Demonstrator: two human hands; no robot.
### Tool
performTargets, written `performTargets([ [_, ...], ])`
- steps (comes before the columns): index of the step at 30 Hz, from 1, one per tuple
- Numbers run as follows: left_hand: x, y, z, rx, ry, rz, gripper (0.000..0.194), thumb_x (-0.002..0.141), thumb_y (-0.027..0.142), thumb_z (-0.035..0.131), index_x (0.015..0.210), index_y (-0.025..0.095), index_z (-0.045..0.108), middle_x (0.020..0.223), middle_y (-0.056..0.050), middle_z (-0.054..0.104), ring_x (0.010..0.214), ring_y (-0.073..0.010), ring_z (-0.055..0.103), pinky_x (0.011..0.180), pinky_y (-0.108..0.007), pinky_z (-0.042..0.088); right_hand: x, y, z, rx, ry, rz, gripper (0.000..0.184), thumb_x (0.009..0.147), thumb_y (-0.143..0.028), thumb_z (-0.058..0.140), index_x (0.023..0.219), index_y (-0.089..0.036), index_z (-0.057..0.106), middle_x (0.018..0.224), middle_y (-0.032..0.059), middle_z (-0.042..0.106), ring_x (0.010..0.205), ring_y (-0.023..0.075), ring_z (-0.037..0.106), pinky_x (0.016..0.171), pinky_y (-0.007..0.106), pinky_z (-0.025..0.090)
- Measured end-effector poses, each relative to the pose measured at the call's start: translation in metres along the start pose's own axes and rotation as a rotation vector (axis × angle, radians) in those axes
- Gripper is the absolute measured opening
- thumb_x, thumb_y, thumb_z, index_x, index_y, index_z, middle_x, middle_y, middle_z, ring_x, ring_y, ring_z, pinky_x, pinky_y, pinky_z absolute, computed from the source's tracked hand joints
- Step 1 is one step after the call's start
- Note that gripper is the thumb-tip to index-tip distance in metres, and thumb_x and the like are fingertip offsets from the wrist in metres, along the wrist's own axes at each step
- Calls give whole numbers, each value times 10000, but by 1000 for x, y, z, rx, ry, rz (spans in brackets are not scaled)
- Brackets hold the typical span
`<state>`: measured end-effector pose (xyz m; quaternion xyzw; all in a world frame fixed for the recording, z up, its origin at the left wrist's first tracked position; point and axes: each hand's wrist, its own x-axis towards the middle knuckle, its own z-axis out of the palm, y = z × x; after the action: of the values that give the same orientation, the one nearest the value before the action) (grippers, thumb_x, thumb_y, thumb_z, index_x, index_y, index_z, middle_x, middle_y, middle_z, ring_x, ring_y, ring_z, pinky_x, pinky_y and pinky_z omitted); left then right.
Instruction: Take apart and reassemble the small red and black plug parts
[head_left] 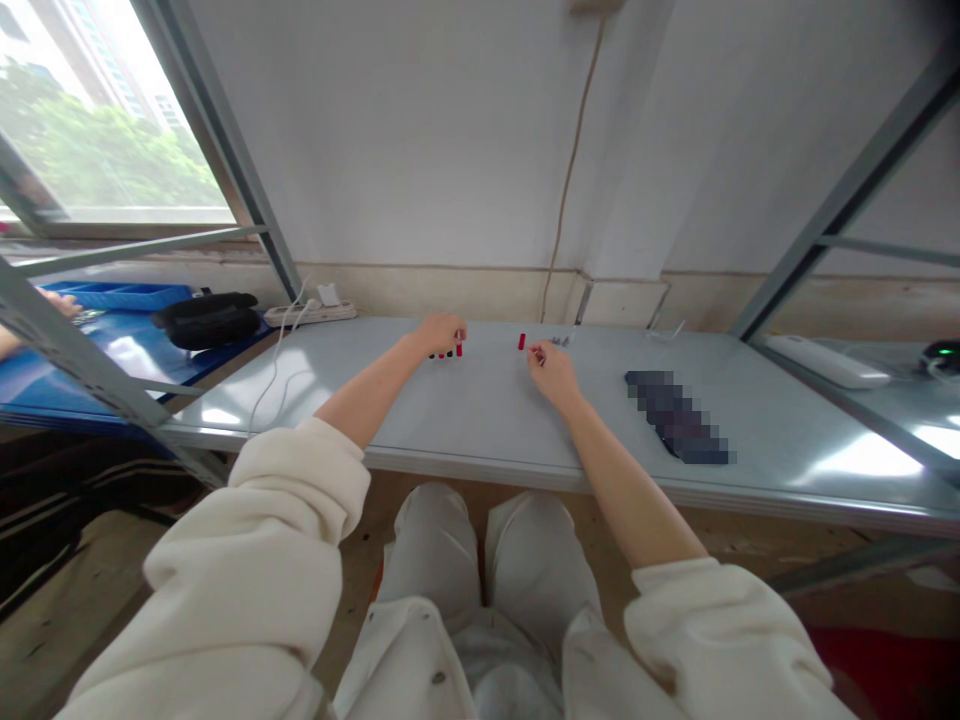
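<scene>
On the surface's (480,420) far side, the left hand (441,331) is at the left tube (459,351), the right hand (556,372) beside the right tube (522,342); I cannot tell either grip's state. A light pinch should avoid tipping the tubes.

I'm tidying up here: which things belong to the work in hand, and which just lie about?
Apparently in use: red cylinder at the left hand; second red cylinder near the right hand; small red and black pieces; small grey pieces.
Probably just lying about: power strip; dark pixelated item; black case.
</scene>
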<state>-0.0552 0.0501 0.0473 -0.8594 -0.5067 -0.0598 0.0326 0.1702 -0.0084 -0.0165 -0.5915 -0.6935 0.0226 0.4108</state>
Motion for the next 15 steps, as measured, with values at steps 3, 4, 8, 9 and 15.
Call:
performTargets([
  [3,-1,0,0,-8,-6,-4,236,706,145,508,895,178,647,849,-56,662,764,-160,595,680,-246,414,0,0,0,-2,-6,1,202,781,-224,423,871,-172,596,762,77,630,692,169,554,640,272,380],
  [4,-2,0,0,-11,-6,-6,239,704,144,511,897,179,647,846,-55,662,761,-158,595,684,-245,415,-1,-1,-1,0,-8,2,201,781,-223,423,874,-173,595,764,76,630,692,168,554,641,271,380],
  [8,0,-3,4,-15,-3,-3,276,699,150,518,947,183,635,880,-57,663,759,-154,596,704,-250,424,-1,-2,-2,-4,-15,13,193,781,-212,430,875,-171,594,770,75,632,702,171,559,645,270,381],
  [9,1,-3,5,-15,6,-2,286,701,157,521,965,182,630,907,-61,660,777,-161,596,715,-258,427,-1,-2,-2,-8,-18,15,193,782,-211,430,875,-171,594,772,75,633,702,171,560,646,270,381],
  [15,3,5,1,-110,302,71,245,745,195,509,956,161,630,967,-78,646,909,-177,570,833,-294,413,0,-2,-1,-25,-40,29,197,792,-227,432,891,-171,593,778,73,636,709,171,566,652,270,389],
])
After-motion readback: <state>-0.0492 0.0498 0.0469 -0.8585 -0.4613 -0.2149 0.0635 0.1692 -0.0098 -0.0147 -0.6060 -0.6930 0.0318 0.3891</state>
